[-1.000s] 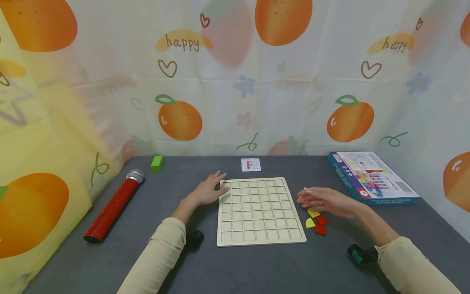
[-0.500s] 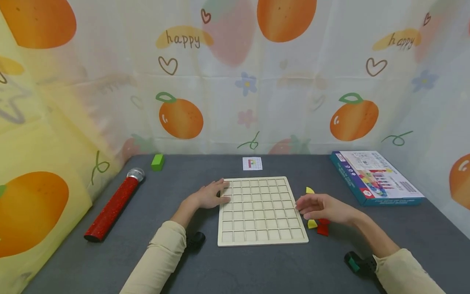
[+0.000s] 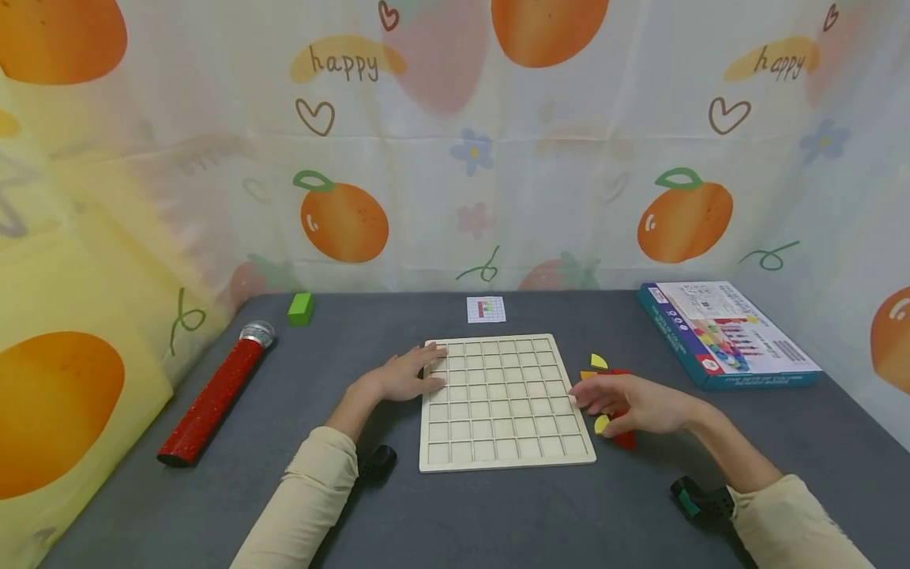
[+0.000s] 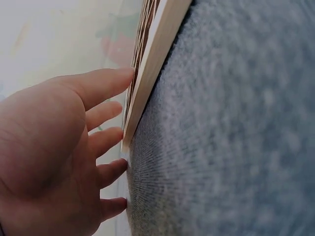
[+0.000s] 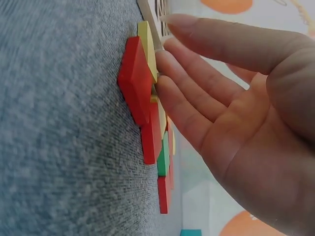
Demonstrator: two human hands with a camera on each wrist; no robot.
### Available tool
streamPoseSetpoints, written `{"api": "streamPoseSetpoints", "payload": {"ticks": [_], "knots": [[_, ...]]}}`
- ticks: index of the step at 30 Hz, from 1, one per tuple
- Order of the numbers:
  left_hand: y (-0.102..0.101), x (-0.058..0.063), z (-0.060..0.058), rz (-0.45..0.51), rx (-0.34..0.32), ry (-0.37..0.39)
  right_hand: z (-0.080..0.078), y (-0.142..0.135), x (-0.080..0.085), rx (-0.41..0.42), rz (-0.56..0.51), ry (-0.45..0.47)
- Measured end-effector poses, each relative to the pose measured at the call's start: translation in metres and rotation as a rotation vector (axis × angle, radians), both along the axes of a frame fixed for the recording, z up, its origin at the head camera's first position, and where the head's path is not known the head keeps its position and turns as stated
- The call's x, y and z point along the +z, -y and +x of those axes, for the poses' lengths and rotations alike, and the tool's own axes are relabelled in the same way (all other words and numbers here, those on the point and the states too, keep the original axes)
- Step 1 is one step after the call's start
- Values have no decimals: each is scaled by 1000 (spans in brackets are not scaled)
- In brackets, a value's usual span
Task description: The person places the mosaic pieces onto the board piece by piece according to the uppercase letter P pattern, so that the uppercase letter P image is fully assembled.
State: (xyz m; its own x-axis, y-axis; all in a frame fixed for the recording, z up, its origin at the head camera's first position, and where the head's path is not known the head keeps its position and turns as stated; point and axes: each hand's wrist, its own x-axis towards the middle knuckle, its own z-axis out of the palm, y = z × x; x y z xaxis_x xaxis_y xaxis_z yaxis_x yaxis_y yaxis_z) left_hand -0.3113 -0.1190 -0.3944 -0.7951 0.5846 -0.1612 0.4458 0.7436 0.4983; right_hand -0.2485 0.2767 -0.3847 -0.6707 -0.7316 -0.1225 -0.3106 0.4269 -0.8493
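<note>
A pale wooden grid board point(image 3: 505, 403) lies flat on the dark table. At its far left corner my left hand point(image 3: 400, 378) rests with fingers spread, thumb and fingertips touching the rim; it grips nothing. My right hand point(image 3: 640, 401) hovers beside the board's right edge, over a small pile of flat coloured tiles. In the right wrist view its fingers are gently bent, with a gap between thumb and fingers. Below them lie a red tile point(image 5: 134, 81), a yellow tile point(image 5: 147, 46) and a green tile point(image 5: 163, 160). The hand partly covers the pile in the head view.
Behind the board lies a small printed card point(image 3: 486, 310). A flat boxed set point(image 3: 739, 340) sits at the back right. On the left are a red microphone point(image 3: 213, 395) and a green block point(image 3: 301, 309). A patterned curtain point(image 3: 426, 190) hangs behind the table.
My right hand has come nearer over the pile, uncovering the tiles at its far end. My left hand has settled onto the board's left rim. The head view has shifted slightly.
</note>
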Motion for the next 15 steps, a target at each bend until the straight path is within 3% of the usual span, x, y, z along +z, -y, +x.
{"api": "streamPoseSetpoints", "payload": {"ticks": [5,15], "knots": [[-2,-2,0,-16,-23,8,1,-1,2,-32,39,-30],[-4,1,-5,-61,-9,25,1,1,1,-81,92,-94]]}}
